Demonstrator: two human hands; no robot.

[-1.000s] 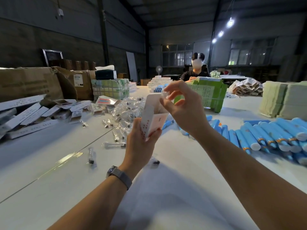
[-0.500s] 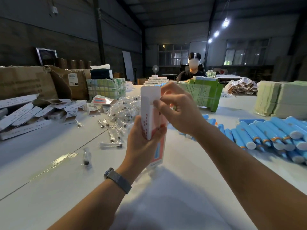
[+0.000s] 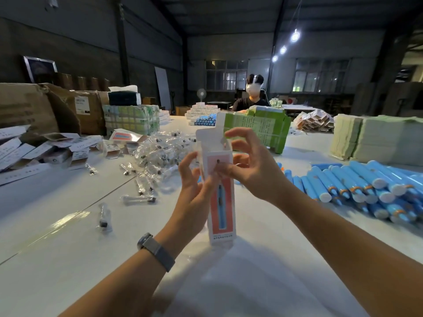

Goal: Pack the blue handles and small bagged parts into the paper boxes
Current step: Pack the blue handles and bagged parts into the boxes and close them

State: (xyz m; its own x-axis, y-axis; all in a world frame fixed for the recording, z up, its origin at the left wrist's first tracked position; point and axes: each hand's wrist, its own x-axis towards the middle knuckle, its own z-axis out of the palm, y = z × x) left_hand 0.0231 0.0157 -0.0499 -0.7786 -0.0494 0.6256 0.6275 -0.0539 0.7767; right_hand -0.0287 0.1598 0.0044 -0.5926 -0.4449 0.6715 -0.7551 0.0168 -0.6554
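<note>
Now the paper box (image 3: 218, 179) stands upright with its base down on the white table (image 3: 57, 259), top flap up and mouth open. A sec ago it was held up off the table, still being squared; 0.5 s back it was swinging vertical. So erection looks done, and the box is prob ready for loading.

Left hand (image 3: 194, 191) holds the box's left side, thumb on the front panel and fingers curled behind. Right hand (image 3: 249, 165) is at the upper right corner: thumb + index pinched on the front face (maybe on a small dark bit, can't confirm), other fingers spread and relaxed near the mouth.

Blue handles (image 3: 366, 191) lie in a row on the table to the right, well apart from the box. Bagged parts (image 3: 160, 152) are heaped behind-left, with strays scattered nearer. None visibly in the box yet.

Hard to read:
- box interior is hidden by the angle, so contents unknown
- the right pinch is tiny and blurred
- left fingers behind the box are out of sight
- the handle row is cut off at the frame's right edge
- print on the flat cartons (image 3: 34, 152) far left is illegible

A second person (image 3: 251, 97) sits at the far end; what they are doing can't be made out.
</note>
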